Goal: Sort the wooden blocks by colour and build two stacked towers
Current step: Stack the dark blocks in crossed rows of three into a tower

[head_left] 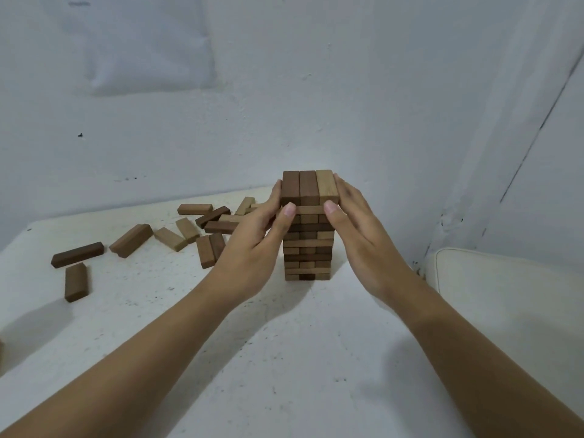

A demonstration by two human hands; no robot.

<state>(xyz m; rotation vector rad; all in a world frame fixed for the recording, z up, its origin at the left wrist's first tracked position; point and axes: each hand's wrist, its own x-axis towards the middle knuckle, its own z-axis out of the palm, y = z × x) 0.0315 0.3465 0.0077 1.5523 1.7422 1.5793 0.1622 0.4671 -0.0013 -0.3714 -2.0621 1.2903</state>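
Hands close on the tower (308, 248) from both sides. The left hand (252, 248) lies against the left face of the top layer (308, 188) and the right hand (363, 235) against its right. Fingers are fairly straight, thumbs pressing the near face; they're squaring it up rather than lifting, I'd say. The tower stands mid-table (284, 358), with loose blocks (189, 235) scattered to its left. Progress? Barely begun, by my reckoning: dark and pale blocks are mixed right down this stack, no second tower stands, and the scattered blocks look unsorted.
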